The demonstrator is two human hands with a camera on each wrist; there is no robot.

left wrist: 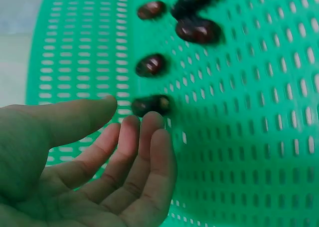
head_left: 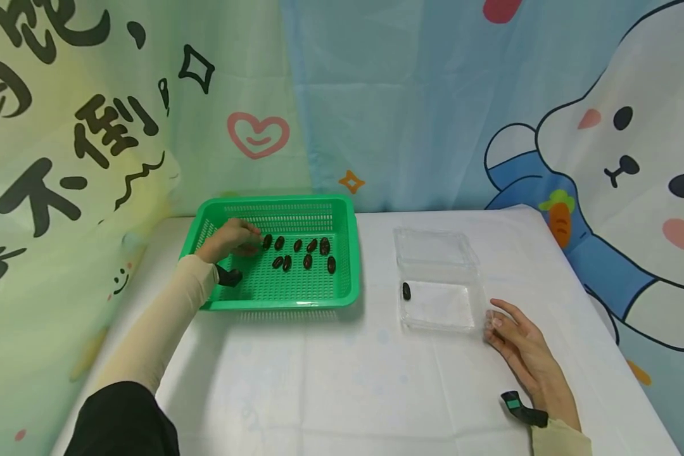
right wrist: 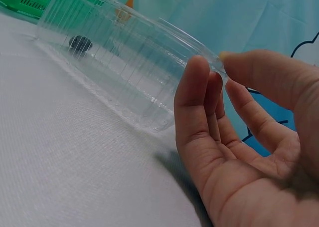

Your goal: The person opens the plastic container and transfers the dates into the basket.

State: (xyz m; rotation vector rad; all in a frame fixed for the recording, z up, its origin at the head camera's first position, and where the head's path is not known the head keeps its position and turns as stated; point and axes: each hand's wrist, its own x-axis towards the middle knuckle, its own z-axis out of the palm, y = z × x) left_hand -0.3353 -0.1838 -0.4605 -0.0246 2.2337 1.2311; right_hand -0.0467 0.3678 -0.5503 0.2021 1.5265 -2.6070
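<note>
My left hand (head_left: 234,239) reaches into the green plastic basket (head_left: 348,278). In the left wrist view, its fingertips sit right beside a dark brown date (left wrist: 151,105), with thumb and fingers apart and the date beyond them. Several other glossy dates (head_left: 308,261) lie loose on the basket floor. On the right, my right hand (head_left: 524,345) pinches the side rim of a clear plastic box (head_left: 439,326) between thumb and fingers. The box's hinged lid (head_left: 436,247) is folded back, away from me. One date (head_left: 406,291) lies in the box by its left wall.
A white cloth (head_left: 330,380) covers the table under the basket and box. Behind the table hangs a printed curtain (head_left: 405,114) with a cartoon animal and lettering. The basket's raised walls surround the dates.
</note>
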